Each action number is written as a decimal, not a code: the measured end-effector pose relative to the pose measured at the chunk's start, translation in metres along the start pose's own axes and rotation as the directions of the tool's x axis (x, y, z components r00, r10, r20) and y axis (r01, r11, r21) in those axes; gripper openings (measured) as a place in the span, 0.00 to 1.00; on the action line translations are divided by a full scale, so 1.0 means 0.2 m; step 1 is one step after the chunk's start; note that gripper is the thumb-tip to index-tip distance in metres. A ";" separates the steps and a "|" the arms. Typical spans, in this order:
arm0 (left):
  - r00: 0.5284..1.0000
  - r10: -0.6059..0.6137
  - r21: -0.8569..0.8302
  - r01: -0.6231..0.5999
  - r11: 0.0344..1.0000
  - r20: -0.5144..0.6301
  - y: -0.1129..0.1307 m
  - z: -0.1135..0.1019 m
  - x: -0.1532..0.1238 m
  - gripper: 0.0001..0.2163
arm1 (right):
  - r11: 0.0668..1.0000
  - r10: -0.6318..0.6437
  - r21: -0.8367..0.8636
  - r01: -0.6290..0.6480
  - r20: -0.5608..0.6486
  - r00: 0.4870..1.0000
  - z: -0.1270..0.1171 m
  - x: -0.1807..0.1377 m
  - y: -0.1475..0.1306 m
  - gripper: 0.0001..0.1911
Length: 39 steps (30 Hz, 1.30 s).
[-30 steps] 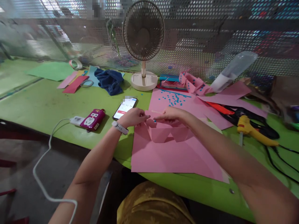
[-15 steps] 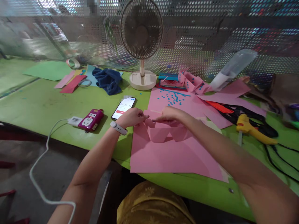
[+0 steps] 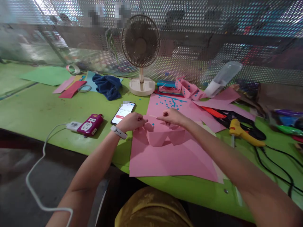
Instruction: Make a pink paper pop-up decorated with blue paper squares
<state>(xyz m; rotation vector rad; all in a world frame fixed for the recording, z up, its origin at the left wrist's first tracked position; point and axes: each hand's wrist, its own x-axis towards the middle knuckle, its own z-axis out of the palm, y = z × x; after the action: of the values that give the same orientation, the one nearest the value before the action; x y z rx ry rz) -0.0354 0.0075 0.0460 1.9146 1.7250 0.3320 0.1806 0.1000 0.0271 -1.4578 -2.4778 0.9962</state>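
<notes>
A folded pink paper shape [image 3: 157, 138] with angled sides stands on a flat pink sheet [image 3: 153, 164]. My left hand [image 3: 134, 121], with a pale watch on the wrist, pinches the left edge of the folded shape. One small blue paper dot [image 3: 153, 124] sits on its upper surface. My right hand [image 3: 172, 117] hovers just right of that dot, index finger stretched toward it and the other fingers loosely curled, with nothing visible in it. More blue dots [image 3: 174, 103] lie scattered on the pink paper behind.
A phone [image 3: 123, 113] and a purple socket adapter [image 3: 91, 125] with a white cable lie to the left. Behind stand a fan [image 3: 142, 86] and a blue cloth [image 3: 107, 86]. At right are a yellow glue gun [image 3: 243, 132], scissors [image 3: 214, 112] and a clear bottle [image 3: 222, 78].
My right hand has drawn back rightward from the folded paper, and a blue dot now shows on it. My left hand keeps its hold. The camera view has shifted slightly.
</notes>
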 end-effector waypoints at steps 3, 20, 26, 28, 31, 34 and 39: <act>1.000 -0.012 -0.006 0.013 1.000 0.025 0.00 0.00 0.01 0.19 | 0.989 -0.030 -0.142 0.030 0.002 1.000 0.04 0.00 -0.03 0.28; 1.000 0.003 0.050 -0.004 0.999 0.029 -0.02 0.02 0.02 0.17 | 0.992 0.061 0.105 -0.072 0.105 0.993 -0.01 0.15 0.04 0.25; 1.000 -0.009 0.039 0.008 0.999 0.022 -0.01 0.02 0.02 0.17 | 0.966 -0.215 0.152 0.210 0.015 0.977 0.02 0.14 0.08 0.09; 0.999 -0.018 0.017 0.018 1.000 0.035 0.00 0.02 0.02 0.16 | 0.963 -0.258 0.076 0.258 -0.009 0.966 0.04 0.13 0.08 0.08; 0.999 -0.016 -0.005 0.017 1.000 0.042 0.01 0.02 0.01 0.16 | 0.949 -0.314 -0.060 0.311 -0.057 0.948 0.07 0.11 0.06 0.07; 0.999 -0.015 -0.005 0.015 1.000 0.041 0.01 0.02 0.01 0.16 | 0.935 -0.343 -0.123 0.332 -0.077 0.936 0.07 0.10 0.05 0.07; 0.999 0.010 0.014 -0.010 1.000 0.037 0.00 0.02 0.01 0.17 | 0.893 -0.411 -0.220 0.392 -0.051 0.910 0.05 0.07 0.02 0.02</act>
<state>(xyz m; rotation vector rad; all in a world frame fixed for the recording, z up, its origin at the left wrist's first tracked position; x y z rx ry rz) -0.0333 0.0090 0.0411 1.9281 1.6987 0.2870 0.1713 0.1076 0.0140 -0.9367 -2.7127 0.5918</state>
